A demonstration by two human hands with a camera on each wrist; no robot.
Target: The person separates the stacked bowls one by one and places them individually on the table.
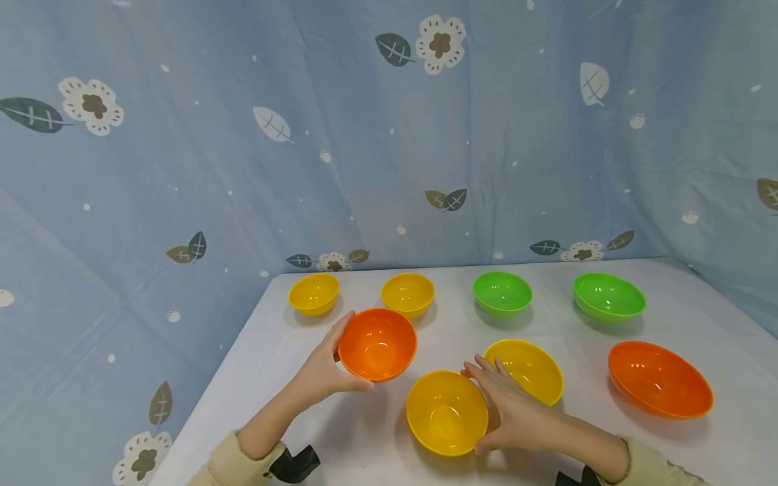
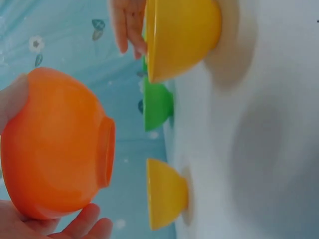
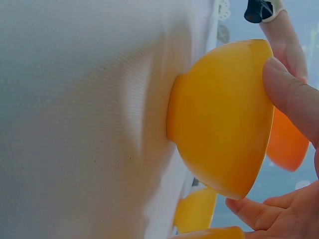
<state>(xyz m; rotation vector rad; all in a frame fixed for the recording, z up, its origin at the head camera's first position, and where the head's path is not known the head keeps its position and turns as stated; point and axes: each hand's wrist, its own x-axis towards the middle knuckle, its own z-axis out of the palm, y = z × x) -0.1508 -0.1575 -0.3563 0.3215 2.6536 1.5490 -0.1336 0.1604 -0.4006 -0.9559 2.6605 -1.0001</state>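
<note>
My left hand [image 1: 325, 368] grips an orange bowl [image 1: 378, 344] by its side, thumb on one side and fingers on the other. The bowl is held above the white table, its foot off the cloth in the left wrist view. A yellow bowl [image 1: 447, 413] is in front of my right hand [image 1: 516, 412], whose thumb [image 3: 286, 92] and fingertips span its rim from opposite sides. Whether that bowl's foot touches the table cannot be told. Just behind the right hand sits another yellow bowl [image 1: 531, 368], partly covered by the fingers.
Along the back of the white table [image 1: 644, 452] stand two small yellow bowls, left [image 1: 314, 295] and middle [image 1: 408, 293], and two green bowls, nearer [image 1: 502, 294] and far right [image 1: 609, 297]. A larger orange bowl [image 1: 660, 379] sits at the right. A blue patterned curtain [image 1: 365, 135] hangs behind.
</note>
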